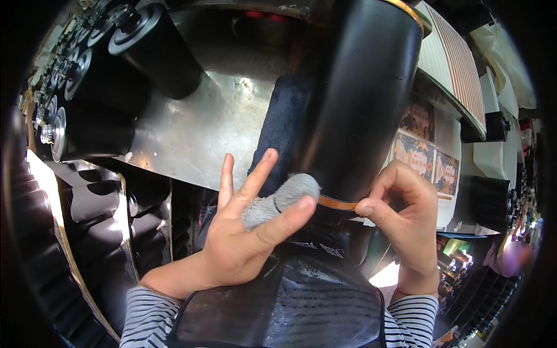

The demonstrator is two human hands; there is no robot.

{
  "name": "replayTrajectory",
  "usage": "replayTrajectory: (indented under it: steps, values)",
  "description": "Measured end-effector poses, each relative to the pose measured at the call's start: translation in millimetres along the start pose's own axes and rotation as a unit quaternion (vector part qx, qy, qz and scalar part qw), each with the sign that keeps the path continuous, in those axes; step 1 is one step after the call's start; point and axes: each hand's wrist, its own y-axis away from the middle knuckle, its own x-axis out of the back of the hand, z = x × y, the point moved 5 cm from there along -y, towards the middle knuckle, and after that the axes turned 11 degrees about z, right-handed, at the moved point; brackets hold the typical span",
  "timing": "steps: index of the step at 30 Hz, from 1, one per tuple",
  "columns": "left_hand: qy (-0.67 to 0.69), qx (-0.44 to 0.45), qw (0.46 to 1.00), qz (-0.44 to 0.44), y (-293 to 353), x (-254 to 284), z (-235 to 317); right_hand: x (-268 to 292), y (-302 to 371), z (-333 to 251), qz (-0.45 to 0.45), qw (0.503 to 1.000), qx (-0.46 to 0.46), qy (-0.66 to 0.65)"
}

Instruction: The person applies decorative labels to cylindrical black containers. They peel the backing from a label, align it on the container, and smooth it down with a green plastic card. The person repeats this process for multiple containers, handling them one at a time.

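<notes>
Black cylinder, long axis upper-rightward

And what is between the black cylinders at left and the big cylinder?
The head view shows a metal surface, then a dark blue cloth beside the big cylinder.

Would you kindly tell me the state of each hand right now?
Left hand: open, fingers spread, fuzzy grey fabric sleeve apparently worn on it.
Right hand: closed on the thin orange-brown strip edging the large black cylinder.
</notes>
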Motion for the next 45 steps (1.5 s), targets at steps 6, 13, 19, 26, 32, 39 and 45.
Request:
replayTrajectory:
  steps: [6,13,19,26,32,39,45]
  values:
    - [-0.113,-0.007,0.993,0.020,5,-2,3,1,-2,5,-0.027,0.999,0.028,-0.037]
    - [-0.345,-0.273,0.897,0.039,0,-44,36,5,1,14,-0.012,0.997,0.021,-0.078]
    - [-0.230,-0.210,0.944,0.113,-39,-32,24,9,1,23,-0.025,0.995,-0.004,-0.098]
    - [-0.208,-0.045,0.977,0.012,-13,-14,-7,5,0,15,-0.042,0.994,0.005,-0.099]
    - [-0.306,-0.164,0.936,0.050,13,-16,30,6,-2,19,-0.069,0.992,-0.001,-0.107]
    - [-0.358,-0.300,0.884,0.009,-4,-51,40,11,4,22,-0.039,0.989,-0.037,-0.139]
    - [-0.212,-0.070,0.975,0.013,-36,-22,-1,9,3,20,-0.037,0.993,-0.016,-0.107]
